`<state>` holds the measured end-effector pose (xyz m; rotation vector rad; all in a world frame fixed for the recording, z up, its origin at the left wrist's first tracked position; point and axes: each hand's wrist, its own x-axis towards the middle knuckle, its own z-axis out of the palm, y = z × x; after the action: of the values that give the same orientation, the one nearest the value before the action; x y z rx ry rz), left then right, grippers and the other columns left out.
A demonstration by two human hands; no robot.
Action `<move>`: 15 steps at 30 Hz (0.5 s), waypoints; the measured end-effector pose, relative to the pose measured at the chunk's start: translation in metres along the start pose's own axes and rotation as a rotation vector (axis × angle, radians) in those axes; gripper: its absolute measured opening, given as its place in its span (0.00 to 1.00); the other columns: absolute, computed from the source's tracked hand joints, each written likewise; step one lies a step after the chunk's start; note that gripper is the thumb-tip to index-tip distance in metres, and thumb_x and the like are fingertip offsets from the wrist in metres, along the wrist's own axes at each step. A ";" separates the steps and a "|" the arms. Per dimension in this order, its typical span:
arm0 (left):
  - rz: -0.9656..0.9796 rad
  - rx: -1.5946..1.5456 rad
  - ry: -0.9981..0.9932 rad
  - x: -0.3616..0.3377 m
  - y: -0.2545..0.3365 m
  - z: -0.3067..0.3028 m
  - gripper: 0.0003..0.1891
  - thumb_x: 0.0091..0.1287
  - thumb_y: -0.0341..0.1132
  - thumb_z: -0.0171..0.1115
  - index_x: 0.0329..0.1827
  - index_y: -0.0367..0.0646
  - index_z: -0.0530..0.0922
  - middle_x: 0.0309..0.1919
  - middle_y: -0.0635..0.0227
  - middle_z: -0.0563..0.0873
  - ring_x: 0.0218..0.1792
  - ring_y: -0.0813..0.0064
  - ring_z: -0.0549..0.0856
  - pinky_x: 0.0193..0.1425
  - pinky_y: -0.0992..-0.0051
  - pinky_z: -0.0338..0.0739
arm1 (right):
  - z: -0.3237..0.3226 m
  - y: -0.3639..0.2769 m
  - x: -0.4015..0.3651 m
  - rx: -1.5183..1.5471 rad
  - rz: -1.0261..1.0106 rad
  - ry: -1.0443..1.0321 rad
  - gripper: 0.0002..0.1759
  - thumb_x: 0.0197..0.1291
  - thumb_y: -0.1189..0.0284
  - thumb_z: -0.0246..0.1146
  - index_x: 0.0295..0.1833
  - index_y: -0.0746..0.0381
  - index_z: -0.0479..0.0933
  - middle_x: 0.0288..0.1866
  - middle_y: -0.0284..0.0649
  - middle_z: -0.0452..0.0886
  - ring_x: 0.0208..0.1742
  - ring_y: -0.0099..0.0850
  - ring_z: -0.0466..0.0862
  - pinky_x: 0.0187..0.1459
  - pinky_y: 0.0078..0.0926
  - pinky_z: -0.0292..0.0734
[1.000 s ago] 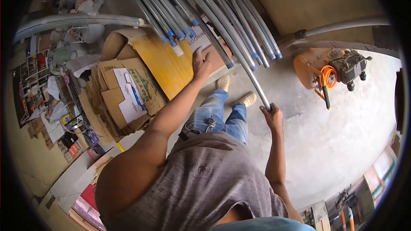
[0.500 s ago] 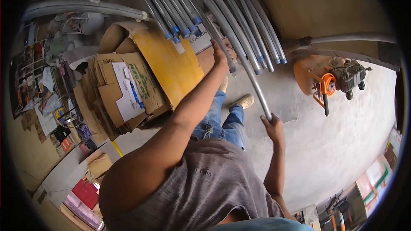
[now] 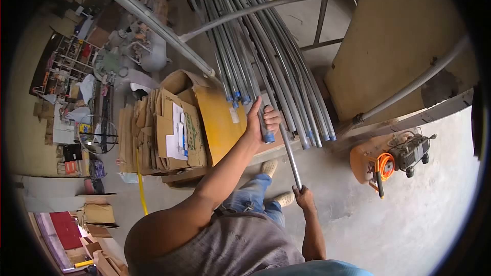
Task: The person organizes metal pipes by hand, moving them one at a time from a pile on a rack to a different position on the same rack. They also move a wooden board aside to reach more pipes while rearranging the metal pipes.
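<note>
Soft, even daylight fills the scene. The concrete floor at right is brightest and slightly washed out. Shadows are faint. Strong fisheye distortion bows the pipes, and a black vignette rings the frame, where detail turns soft and dim.

The pipes are running out of frame at 12 o'clock. The left hand is covering part of a capped pipe. The right hand is hiding the end of a thin pipe. Shelf clutter at 9 o'clock is showing too small to tell.
</note>
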<state>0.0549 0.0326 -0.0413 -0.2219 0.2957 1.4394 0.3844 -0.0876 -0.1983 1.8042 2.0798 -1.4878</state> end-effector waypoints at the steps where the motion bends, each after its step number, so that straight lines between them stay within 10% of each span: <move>1: -0.004 -0.013 -0.035 -0.007 0.001 0.003 0.26 0.63 0.62 0.60 0.19 0.52 0.67 0.15 0.79 0.67 0.16 0.83 0.68 0.16 0.83 0.65 | 0.003 0.000 0.002 0.000 0.016 -0.007 0.30 0.61 0.48 0.61 0.36 0.70 0.76 0.29 0.61 0.80 0.36 0.60 0.81 0.38 0.50 0.75; 7: -0.001 0.005 -0.086 -0.045 -0.064 0.003 0.19 0.64 0.50 0.59 0.21 0.53 0.65 0.16 0.79 0.67 0.16 0.84 0.69 0.17 0.81 0.68 | -0.010 0.013 0.010 -0.041 -0.018 0.026 0.32 0.62 0.45 0.59 0.34 0.69 0.75 0.27 0.55 0.81 0.32 0.52 0.83 0.35 0.44 0.75; 11: 0.112 0.450 0.668 -0.043 -0.129 -0.052 0.09 0.59 0.41 0.61 0.30 0.52 0.69 0.19 0.76 0.70 0.18 0.80 0.72 0.20 0.72 0.71 | -0.036 0.019 0.011 0.314 0.128 -0.238 0.32 0.65 0.45 0.56 0.35 0.68 0.75 0.25 0.44 0.80 0.29 0.39 0.82 0.31 0.36 0.72; 15: 0.279 0.760 0.823 -0.032 -0.162 -0.070 0.15 0.62 0.48 0.66 0.36 0.49 0.72 0.19 0.75 0.71 0.18 0.80 0.73 0.20 0.71 0.73 | -0.065 0.015 -0.010 0.368 0.140 -0.156 0.26 0.68 0.52 0.56 0.40 0.68 0.77 0.27 0.43 0.80 0.32 0.37 0.82 0.34 0.32 0.73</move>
<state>0.2072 -0.0400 -0.1010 -0.1369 1.5572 1.3422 0.4346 -0.0555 -0.1669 1.8210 1.6565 -1.9989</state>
